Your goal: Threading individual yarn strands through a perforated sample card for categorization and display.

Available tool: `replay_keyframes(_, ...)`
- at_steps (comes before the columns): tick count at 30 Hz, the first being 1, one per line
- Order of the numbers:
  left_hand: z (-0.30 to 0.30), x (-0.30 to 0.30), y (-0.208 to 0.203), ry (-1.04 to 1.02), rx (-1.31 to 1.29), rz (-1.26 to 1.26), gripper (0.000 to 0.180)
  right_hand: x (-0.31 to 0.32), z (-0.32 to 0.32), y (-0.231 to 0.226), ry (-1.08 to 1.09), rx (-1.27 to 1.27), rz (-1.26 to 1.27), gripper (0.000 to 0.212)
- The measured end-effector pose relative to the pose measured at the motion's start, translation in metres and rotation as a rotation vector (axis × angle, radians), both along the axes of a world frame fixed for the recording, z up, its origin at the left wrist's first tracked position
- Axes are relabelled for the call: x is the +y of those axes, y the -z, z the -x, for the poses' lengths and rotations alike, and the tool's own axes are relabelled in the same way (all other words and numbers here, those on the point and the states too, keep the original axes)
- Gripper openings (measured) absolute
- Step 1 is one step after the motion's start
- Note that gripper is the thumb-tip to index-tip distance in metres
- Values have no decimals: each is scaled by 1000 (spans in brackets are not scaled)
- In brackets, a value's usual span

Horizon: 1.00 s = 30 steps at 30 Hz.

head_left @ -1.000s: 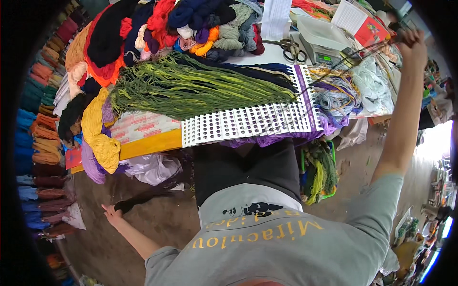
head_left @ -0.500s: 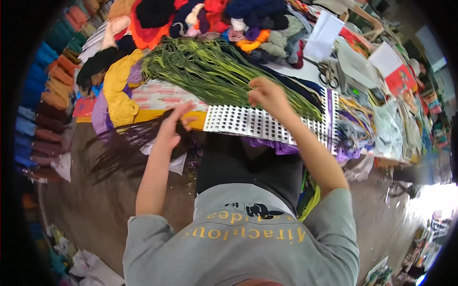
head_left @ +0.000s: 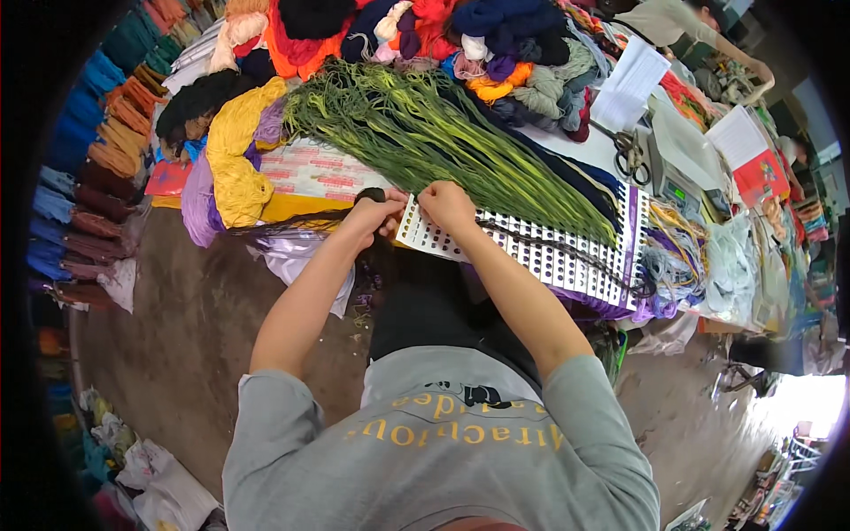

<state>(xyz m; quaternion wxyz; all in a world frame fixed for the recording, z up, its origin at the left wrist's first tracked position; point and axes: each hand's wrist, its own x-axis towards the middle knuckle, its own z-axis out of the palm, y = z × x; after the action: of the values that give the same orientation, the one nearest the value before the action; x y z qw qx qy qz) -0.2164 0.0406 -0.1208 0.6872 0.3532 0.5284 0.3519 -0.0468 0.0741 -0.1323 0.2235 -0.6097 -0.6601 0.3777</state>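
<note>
My left hand [head_left: 374, 218] is closed on a bundle of dark brown yarn [head_left: 301, 221], whose loose lengths trail left along the table edge. At the left end of a white strip card punched with rows of holes [head_left: 434, 240], my right hand [head_left: 448, 207] is closed with its fingertips at the card's corner. Exactly what those fingertips pinch is hidden. A thin dark strand [head_left: 553, 243] lies across the cards, from beside my right wrist to their right end. Just behind both hands spreads a long hank of green yarn [head_left: 425, 133].
Yellow yarn [head_left: 232, 150] and lilac yarn [head_left: 200, 199] hang at the table's left. Mixed yarn heaps line the back. Scissors [head_left: 631, 159], a scale [head_left: 677, 168] and a standing white paper [head_left: 630, 84] are at the right. Another person's arm [head_left: 726, 49] shows at the far right.
Both hands have come together at the card's left end. The dark yarn has swung up from over the floor to the table edge, and a strand now lies over the cards.
</note>
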Motion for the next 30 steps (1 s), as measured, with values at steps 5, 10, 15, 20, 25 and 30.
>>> replay_keyframes(5, 0, 17, 10, -10, 102, 44, 13, -2, 1, -13, -19, -40, 48, 18)
replay_keyframes(10, -5, 18, 6, 19, 179, 71, 13, 4, 0, -22, -78, -27, 189, 24)
replay_keyframes(15, 0, 19, 17, 54, 194, -1, 13, 4, -2, -25, -30, 159, 303, 28)
replay_keyframes(20, -5, 14, 8, 70, 185, -38, 13, -1, -5, -18, -113, 10, 147, 24)
replay_keyframes(25, -8, 8, 5, 23, 249, -142, 14, -7, -1, -16, 10, -12, 0, 21)
replay_keyframes(30, -5, 19, 13, 67, 245, -85, 14, -9, 2, -22, -18, -70, 40, 20)
